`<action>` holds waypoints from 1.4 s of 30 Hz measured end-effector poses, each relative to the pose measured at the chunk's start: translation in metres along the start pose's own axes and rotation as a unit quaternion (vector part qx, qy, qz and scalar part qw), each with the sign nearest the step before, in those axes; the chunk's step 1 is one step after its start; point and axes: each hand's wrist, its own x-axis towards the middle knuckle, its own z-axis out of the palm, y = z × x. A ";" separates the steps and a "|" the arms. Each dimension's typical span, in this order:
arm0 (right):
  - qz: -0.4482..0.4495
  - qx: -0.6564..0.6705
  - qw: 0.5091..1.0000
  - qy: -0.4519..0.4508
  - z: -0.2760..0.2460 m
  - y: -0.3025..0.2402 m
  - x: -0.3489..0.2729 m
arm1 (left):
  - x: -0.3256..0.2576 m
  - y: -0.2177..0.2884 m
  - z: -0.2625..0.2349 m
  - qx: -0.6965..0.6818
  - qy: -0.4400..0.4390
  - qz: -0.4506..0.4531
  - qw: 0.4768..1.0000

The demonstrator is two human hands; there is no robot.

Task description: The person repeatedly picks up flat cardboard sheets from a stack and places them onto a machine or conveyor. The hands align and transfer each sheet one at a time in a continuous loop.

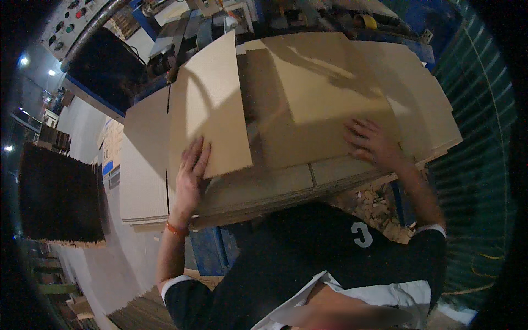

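A brown cardboard blank point(324, 82) with raised panels lies on a stack of flat cardboard sheets point(258, 192) before me. Its left panel point(217, 110) stands tilted up, with a gap between it and the wide panel on the right. My left hand point(192, 165), an orange band at its wrist, rests with outstretched fingers on the lower left part of the tilted panel. Its thumb is hard to make out. On the lower right of the wide panel lies my right hand point(371, 142), fingers spread and slightly blurred.
A machine point(203, 33) runs along the far side, with a button panel point(71, 25) at upper left. Green corrugated sheeting point(478, 143) rises at right. Cardboard scraps point(377, 209) lie below the stack. A dark stack of board point(60, 192) stands on the left.
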 end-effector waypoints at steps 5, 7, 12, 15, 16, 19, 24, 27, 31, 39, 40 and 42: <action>0.026 -0.009 0.999 -0.028 0.004 0.052 0.066 | 0.066 -0.039 0.020 0.004 0.062 0.010 0.998; 0.078 0.030 0.995 -0.061 0.005 0.070 0.087 | 0.091 -0.055 0.029 -0.003 0.054 0.022 0.998; 0.105 -0.020 0.994 0.022 0.016 0.094 0.123 | 0.151 -0.092 0.053 0.041 0.087 0.000 0.995; 0.108 -0.109 0.985 0.084 0.023 0.084 0.138 | 0.166 -0.093 0.058 0.126 0.077 -0.062 0.987; 0.134 -0.120 0.980 0.080 0.022 0.077 0.137 | 0.165 -0.088 0.058 0.165 0.073 -0.087 0.980; 0.176 -0.040 0.984 0.000 0.000 0.055 0.105 | 0.137 -0.068 0.045 0.157 0.082 -0.095 0.980; 0.361 0.172 0.909 0.121 -0.051 0.033 -0.026 | -0.002 -0.069 -0.001 0.117 0.323 -0.234 0.910; 0.467 -0.119 0.876 0.011 -0.042 0.033 -0.095 | -0.103 -0.093 -0.006 -0.009 0.478 -0.463 0.747; 0.666 0.037 0.736 0.117 -0.002 0.059 -0.147 | -0.144 -0.110 0.037 0.267 0.298 -0.526 0.750; 0.591 -0.115 0.763 0.235 0.064 0.138 -0.183 | -0.113 -0.086 -0.026 -0.185 0.517 -0.540 0.638; 0.602 -0.100 0.756 0.237 0.067 0.140 -0.184 | -0.110 -0.085 -0.039 -0.261 0.558 -0.512 0.599; 0.552 -0.243 0.777 0.181 0.068 0.145 -0.181 | -0.105 -0.084 -0.061 -0.250 0.598 -0.440 0.621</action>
